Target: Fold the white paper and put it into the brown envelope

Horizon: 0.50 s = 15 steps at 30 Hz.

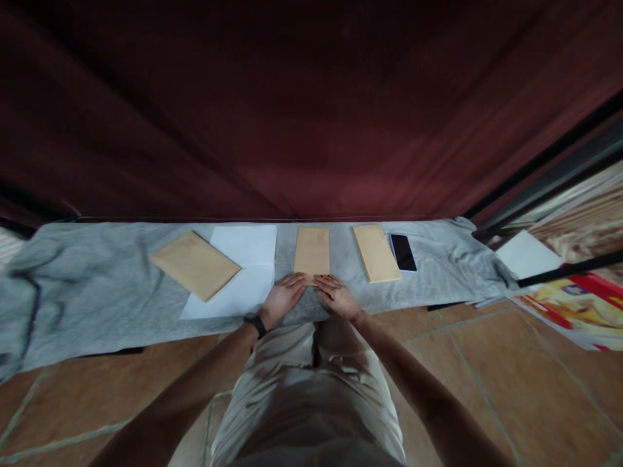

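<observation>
A brown paper envelope [312,250] lies upright in front of me on the grey cloth, with faint red print near its top right. Both hands are at its near end. My left hand [283,298], with a dark watch on the wrist, has its fingers closed on the left part of the near edge. My right hand [339,298] pinches the right part of that edge, its fingertips close to the left ones. The fingers hide most of the near edge.
Left, another brown envelope [195,264] overlaps white paper sheets [248,250]. Right are more brown envelopes [376,253], apparently stacked, and a phone [403,252]. The grey cloth [121,292] covers a narrow bench before a dark red curtain [311,130]. A colourful printed box [579,308] sits far right.
</observation>
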{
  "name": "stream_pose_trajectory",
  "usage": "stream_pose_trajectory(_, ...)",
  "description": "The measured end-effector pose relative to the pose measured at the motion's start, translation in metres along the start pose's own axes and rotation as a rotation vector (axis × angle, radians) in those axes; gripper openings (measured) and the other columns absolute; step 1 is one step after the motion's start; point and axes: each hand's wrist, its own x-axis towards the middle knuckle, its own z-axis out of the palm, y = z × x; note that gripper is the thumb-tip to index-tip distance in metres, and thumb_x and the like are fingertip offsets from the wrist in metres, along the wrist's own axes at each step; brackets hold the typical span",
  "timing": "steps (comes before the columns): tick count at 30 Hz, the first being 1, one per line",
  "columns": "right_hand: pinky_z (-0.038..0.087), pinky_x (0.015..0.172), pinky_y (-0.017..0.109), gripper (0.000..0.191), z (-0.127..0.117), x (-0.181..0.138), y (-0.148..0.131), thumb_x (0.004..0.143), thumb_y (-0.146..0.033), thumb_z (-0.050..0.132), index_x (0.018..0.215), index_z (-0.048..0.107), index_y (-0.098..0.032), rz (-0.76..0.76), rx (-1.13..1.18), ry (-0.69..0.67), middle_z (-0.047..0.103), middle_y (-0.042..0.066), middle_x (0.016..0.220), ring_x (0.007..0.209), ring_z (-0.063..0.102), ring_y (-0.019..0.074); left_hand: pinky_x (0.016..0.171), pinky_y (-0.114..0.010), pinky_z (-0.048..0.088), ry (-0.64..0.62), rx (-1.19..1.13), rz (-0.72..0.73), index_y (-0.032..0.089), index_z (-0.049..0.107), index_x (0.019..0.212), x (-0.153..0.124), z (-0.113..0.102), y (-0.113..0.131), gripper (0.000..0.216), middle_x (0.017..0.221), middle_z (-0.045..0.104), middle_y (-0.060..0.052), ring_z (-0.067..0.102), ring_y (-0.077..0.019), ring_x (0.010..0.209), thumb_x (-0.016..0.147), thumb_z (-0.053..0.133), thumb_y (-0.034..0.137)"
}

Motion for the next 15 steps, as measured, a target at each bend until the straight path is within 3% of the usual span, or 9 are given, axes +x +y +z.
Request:
stream_pose_trajectory(5,0.047,0.115,0.042,0.029,0.0031,0.0011,-0.0015,0.102,-0.025,0.056,0.126,0.072,-0.025,0.035,0.038,0.118,0.070,0.006,0.135,0.129,0.062,0.0206,0.110,-0.045,0.053,0.000,0.010,0.006,0.019,0.066,0.123,-0.0012,0.0023,-0.0031,0.029,0.130,0.070,-0.010,0.063,-0.0227,0.127,0.103,0.045,0.022)
stream_pose_trajectory(10,0.048,0.112,0.041,0.027,0.0019,-0.0051,-0.0069,0.101,-0.026,0.058,0.123,0.072,-0.026,0.071,0.054,0.162,0.071,0.006,0.131,0.126,0.063,0.0210,0.111,-0.047,0.051,-0.010,-0.010,-0.003,0.019,0.067,0.121,-0.0041,-0.0008,0.0007,0.027,0.132,0.069,-0.011,0.062,-0.0239,0.128,0.103,0.048,0.027)
stream_pose_trajectory(15,0.050,0.110,0.039,0.025,0.0014,-0.0044,-0.0062,0.102,-0.027,0.055,0.120,0.073,-0.024,0.142,0.109,0.234,0.071,0.007,0.130,0.123,0.064,0.0201,0.109,-0.044,0.052,0.057,-0.132,-0.115,0.020,0.067,0.123,-0.0020,-0.0048,0.0024,0.028,0.129,0.071,-0.009,0.064,-0.0222,0.125,0.103,0.050,0.031)
